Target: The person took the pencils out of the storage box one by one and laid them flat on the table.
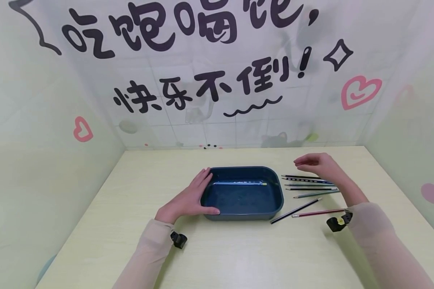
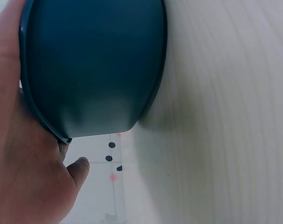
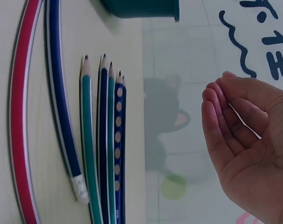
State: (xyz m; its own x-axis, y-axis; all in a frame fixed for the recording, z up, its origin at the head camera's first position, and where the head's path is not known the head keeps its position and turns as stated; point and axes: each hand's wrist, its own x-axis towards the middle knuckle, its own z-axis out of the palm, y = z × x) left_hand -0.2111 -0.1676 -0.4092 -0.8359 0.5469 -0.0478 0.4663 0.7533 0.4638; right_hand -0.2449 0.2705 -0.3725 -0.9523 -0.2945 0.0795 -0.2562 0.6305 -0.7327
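A dark blue rectangular plastic tray [image 1: 242, 200] stands on the table, and a light blue pencil [image 1: 238, 183] lies inside it near the back. My left hand [image 1: 189, 197] grips the tray's left end, thumb on the near rim and fingers toward the far side. To the right of the tray my right hand [image 1: 320, 165] hovers above several pencils, its fingers loosely bent and nothing between them. Among those pencils are a dotted blue pencil [image 3: 118, 135], a green pencil [image 3: 87, 121], a dark blue pencil with a white end [image 1: 296, 210] and a red pencil [image 1: 318, 213].
The pale wood table [image 1: 238, 253] meets a back wall with a printed sheet [image 1: 217, 128] of large black characters. Light side walls bound the table left and right. A small black camera [image 1: 179, 239] is strapped to the left wrist, another camera [image 1: 338, 222] to the right.
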